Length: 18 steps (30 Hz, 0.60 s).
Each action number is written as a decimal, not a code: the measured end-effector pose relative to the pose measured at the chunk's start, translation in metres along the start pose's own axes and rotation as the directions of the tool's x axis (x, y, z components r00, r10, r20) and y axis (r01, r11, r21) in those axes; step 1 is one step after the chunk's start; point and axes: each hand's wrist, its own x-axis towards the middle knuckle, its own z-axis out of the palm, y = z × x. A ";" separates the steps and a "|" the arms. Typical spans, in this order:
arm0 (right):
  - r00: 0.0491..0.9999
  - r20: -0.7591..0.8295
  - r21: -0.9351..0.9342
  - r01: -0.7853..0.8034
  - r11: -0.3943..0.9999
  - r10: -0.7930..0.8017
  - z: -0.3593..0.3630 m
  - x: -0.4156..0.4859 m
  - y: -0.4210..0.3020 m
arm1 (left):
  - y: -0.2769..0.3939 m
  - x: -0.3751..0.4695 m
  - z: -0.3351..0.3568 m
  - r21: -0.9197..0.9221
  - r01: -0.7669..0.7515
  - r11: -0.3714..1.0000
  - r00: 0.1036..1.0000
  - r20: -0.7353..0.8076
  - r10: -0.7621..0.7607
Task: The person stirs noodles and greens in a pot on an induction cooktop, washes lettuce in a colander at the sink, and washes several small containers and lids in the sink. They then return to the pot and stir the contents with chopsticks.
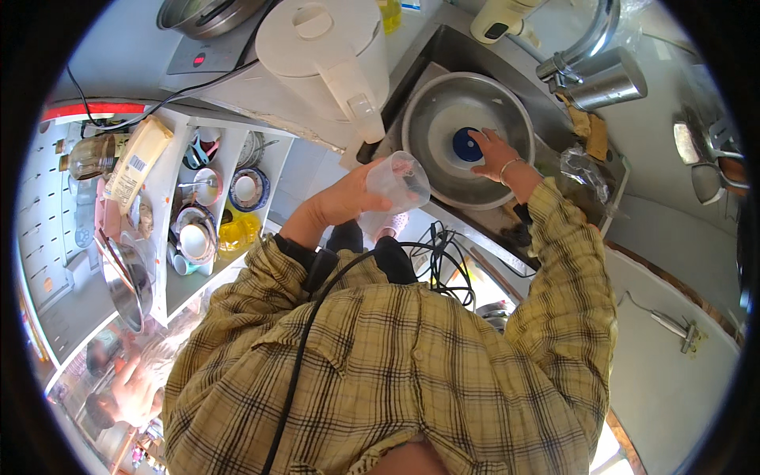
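My left hand holds a translucent plastic cup, tilted with its mouth to the right, beside the sink; something pinkish shows through its wall. My right hand reaches into a large metal basin standing in the stainless steel sink. Its fingertips are at the edge of a round blue object with a pale centre, which lies at the basin's bottom. Whether those fingers grip it or only touch it, I cannot tell.
A white lidded pitcher stands left of the sink. Behind it are an electric cooktop and a metal pan. Shelves with bowls lie at the left. A metal faucet is above right. A black cable crosses my front.
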 end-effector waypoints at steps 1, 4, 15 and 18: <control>0.997 0.066 -0.075 -0.025 0.997 0.030 0.006 0.013 0.000 | 0.001 -0.003 -0.002 0.001 -0.021 1.000 1.000 -0.006 0.021; 0.985 0.142 -0.143 -0.077 0.987 0.098 0.025 0.039 -0.004 | 0.004 -0.014 -0.008 -0.012 -0.108 0.994 0.992 -0.072 0.106; 0.991 -0.032 0.135 -0.128 0.983 0.133 0.043 0.083 0.025 | 0.001 -0.023 -0.029 0.457 -0.183 0.870 0.890 -0.300 0.344; 0.963 -0.036 0.550 -0.203 0.810 0.265 0.026 0.067 0.019 | -0.005 -0.033 -0.046 0.577 -0.226 0.785 0.777 -0.379 0.503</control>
